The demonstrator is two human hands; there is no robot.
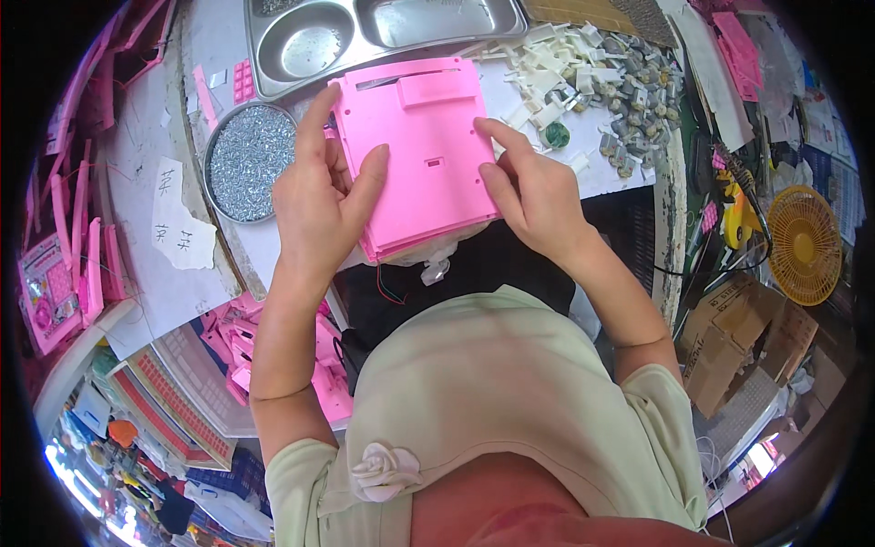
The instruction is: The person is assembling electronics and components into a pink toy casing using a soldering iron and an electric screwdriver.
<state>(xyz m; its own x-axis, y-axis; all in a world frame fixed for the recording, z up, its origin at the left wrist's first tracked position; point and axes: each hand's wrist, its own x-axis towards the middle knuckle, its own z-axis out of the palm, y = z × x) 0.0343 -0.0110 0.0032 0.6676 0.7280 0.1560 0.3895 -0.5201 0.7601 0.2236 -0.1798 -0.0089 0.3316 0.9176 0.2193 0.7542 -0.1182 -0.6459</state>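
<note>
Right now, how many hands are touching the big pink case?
2: the left hand on the left side of the pink case, the right hand on its right side.

From the wearer's head, above and on the near side of the pink plastic casing (pixel 415 137), the left fisheye camera is facing steeply down at close range, taking in the pale-green shirt (pixel 510 365) this side of the casing and the metal compartment tray (pixel 419 18) beyond it.

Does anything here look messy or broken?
Yes: white and grey parts lie heaped loose beside the metal tray, not inside it. The white paper on the left has ragged, torn edges. Thin wires dangle from the pink case.
</note>
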